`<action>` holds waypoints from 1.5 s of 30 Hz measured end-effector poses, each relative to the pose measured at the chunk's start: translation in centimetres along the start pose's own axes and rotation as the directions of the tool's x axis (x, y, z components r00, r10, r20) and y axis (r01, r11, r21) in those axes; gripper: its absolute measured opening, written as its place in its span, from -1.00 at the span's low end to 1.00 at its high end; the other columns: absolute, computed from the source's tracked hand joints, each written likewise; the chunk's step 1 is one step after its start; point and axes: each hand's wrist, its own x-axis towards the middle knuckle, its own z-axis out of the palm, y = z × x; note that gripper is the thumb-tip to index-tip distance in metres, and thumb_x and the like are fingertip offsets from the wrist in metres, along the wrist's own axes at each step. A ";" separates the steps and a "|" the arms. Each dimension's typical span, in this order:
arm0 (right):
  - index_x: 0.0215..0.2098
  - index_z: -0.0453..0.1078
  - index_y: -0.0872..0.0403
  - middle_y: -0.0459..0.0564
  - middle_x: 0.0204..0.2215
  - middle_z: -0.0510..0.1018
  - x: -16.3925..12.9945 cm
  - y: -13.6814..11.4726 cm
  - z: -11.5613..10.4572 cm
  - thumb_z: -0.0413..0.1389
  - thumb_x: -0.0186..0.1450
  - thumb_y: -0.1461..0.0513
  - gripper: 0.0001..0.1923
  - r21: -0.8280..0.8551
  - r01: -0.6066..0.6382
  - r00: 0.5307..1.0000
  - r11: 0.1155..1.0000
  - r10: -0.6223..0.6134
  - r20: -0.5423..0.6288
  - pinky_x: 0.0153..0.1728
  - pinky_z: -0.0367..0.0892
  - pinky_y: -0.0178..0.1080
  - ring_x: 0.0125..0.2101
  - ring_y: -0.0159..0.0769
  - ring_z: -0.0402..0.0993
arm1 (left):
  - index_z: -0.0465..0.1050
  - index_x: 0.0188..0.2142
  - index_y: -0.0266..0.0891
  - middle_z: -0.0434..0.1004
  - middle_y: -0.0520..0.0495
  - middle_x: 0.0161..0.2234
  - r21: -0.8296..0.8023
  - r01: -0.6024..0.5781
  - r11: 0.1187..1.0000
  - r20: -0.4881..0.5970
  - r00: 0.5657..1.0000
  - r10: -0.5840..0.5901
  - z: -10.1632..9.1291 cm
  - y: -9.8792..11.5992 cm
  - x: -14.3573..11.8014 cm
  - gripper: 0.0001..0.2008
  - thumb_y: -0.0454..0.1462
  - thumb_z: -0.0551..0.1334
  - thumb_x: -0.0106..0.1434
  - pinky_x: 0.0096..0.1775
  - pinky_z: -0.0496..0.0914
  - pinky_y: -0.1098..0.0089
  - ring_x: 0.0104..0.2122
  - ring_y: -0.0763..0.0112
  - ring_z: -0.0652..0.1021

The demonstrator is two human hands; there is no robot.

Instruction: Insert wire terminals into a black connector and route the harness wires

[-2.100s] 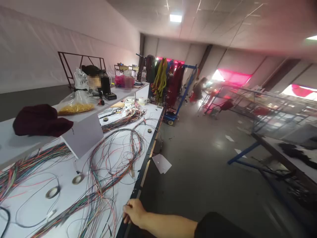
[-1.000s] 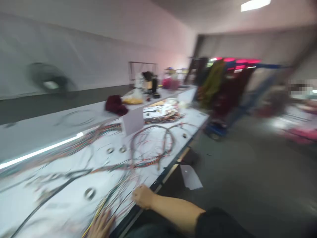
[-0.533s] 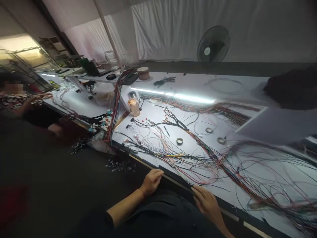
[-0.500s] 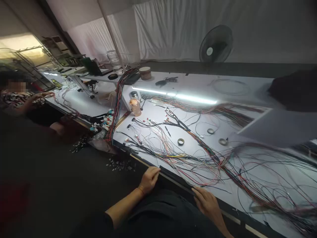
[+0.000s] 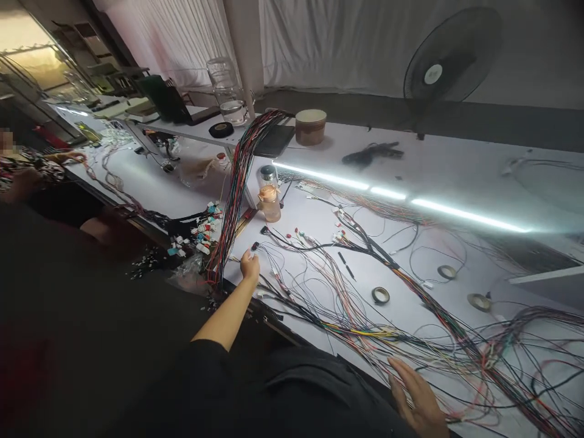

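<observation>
A white workbench (image 5: 456,170) is covered with loose coloured wires (image 5: 365,322). My left hand (image 5: 250,266) reaches far left over the front edge, its fingers pinched on a wire end with a small black connector (image 5: 254,246). Just left of it a thick bundle of red, green and black wires (image 5: 237,188) hangs down from the raised shelf. My right hand (image 5: 420,401) lies flat, fingers spread, on the wires near the front edge at the lower right.
A small jar (image 5: 270,198) stands behind my left hand, and loose connectors (image 5: 201,228) lie to its left. Tape rolls (image 5: 380,295) (image 5: 447,272) lie among the wires. A fan (image 5: 449,58), a brown tin (image 5: 310,126) and a glass jar (image 5: 230,91) stand farther back. A co-worker (image 5: 27,176) sits at the far left.
My view swung from the right end of the bench to the left. My left hand left the table edge and reached out to the wire end; my right hand slid right onto the wires.
</observation>
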 end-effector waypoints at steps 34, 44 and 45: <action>-0.40 0.41 0.08 -0.11 -0.56 0.50 32.9 -18.5 2.0 -0.14 0.42 0.04 -0.57 0.528 -0.391 0.910 0.754 0.232 0.342 -0.35 0.31 -0.32 -0.48 -0.38 0.43 | 0.42 0.06 -0.05 0.40 -0.10 -0.10 -0.410 -0.258 0.875 0.733 0.477 0.485 -5.1 20.2 -3.6 -0.47 -0.34 0.37 0.07 -0.07 0.42 0.28 -0.12 0.29 0.47; -0.35 0.49 0.08 -0.17 -0.65 0.39 32.2 -18.7 -0.6 -0.05 0.37 0.00 -0.59 0.573 -0.581 0.810 0.579 0.339 0.478 -0.51 0.21 -0.40 -0.57 -0.46 0.30 | 0.53 -0.07 -0.23 0.49 -0.05 -0.38 -0.341 0.186 0.922 0.862 0.454 0.227 -3.8 20.2 -5.1 -0.70 -0.19 0.27 0.23 -0.36 0.36 0.45 -0.44 0.52 0.42; -0.36 0.49 0.08 -0.16 -0.64 0.40 32.2 -18.8 -0.9 -0.05 0.37 -0.01 -0.58 0.574 -0.580 0.811 0.578 0.341 0.475 -0.52 0.20 -0.40 -0.57 -0.46 0.29 | 0.53 -0.08 -0.23 0.48 -0.04 -0.40 -0.338 0.275 0.900 0.870 0.455 0.187 -3.6 20.2 -5.4 -0.70 -0.19 0.28 0.22 -0.40 0.35 0.47 -0.46 0.53 0.41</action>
